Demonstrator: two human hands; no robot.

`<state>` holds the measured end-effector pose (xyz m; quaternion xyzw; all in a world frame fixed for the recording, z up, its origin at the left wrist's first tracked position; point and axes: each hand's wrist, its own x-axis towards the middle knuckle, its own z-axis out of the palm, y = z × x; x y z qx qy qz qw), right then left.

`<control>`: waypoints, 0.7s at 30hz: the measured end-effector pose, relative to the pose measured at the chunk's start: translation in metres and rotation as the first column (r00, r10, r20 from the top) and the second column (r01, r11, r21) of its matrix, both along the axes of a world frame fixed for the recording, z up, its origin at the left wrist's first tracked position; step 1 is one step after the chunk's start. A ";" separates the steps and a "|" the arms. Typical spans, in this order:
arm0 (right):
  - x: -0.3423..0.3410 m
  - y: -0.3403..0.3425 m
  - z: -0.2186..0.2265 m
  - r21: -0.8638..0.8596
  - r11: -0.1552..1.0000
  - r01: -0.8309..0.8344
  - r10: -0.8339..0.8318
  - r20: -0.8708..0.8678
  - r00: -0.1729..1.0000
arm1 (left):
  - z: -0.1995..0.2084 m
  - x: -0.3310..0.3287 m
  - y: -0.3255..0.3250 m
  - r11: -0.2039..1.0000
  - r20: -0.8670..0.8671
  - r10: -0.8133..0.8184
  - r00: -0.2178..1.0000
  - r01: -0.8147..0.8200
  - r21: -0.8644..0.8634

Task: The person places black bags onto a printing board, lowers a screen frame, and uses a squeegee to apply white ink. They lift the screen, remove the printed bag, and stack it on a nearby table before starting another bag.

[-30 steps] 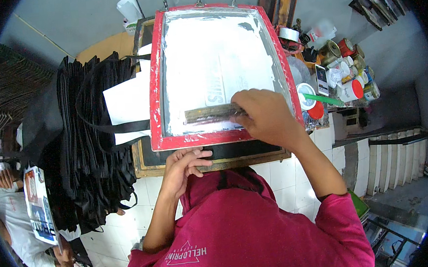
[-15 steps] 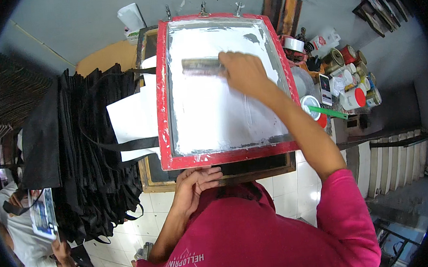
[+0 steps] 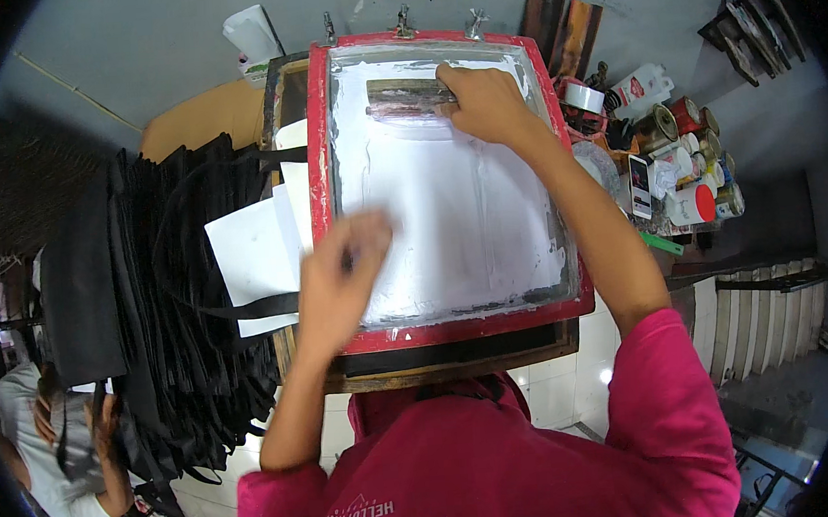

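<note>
A screen-printing frame (image 3: 581, 290) with red edges stands before me, held at its far side by hinge clamps. Its mesh is pale, smeared with white paint and grey along the borders. My right hand (image 3: 490, 104) grips the right end of a wooden squeegee (image 3: 407, 94), which rests on the mesh near the far edge. Over the frame's left side hovers my left hand (image 3: 345, 263), smeared by motion; its fingers cannot be made out clearly. Below the frame lies a dark board (image 3: 440, 353) with a wooden rim. White sheets (image 3: 241, 256) and black straps (image 3: 254, 311) stick out at its left.
A thick row of black fabric bags (image 3: 173, 314) hangs at left. Paint cans and jars (image 3: 689, 203), a phone (image 3: 639, 187) and a tape roll (image 3: 582, 98) crowd the right side. More squeegees (image 3: 561, 32) lean at the wall. Another person (image 3: 73, 455) is at lower left.
My left hand has risen from the frame's near edge to over its left side. The squeegee in my right hand has moved toward the far edge. The other person's hands have shifted.
</note>
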<state>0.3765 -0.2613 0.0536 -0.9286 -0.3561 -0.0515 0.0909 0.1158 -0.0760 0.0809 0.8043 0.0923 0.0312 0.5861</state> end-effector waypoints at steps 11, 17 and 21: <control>-0.027 0.005 -0.004 0.048 0.999 -0.013 0.010 0.070 0.997 | -0.027 0.170 0.047 0.711 0.202 -0.319 0.926 0.093 0.696; -0.063 -0.004 -0.011 0.077 0.997 -0.031 0.025 0.074 0.997 | -0.031 0.127 0.032 0.778 0.237 -0.284 0.929 0.079 0.624; -0.095 -0.012 -0.011 0.071 0.996 -0.047 0.042 0.073 0.996 | -0.038 0.097 0.026 0.769 0.267 -0.287 0.920 0.055 0.637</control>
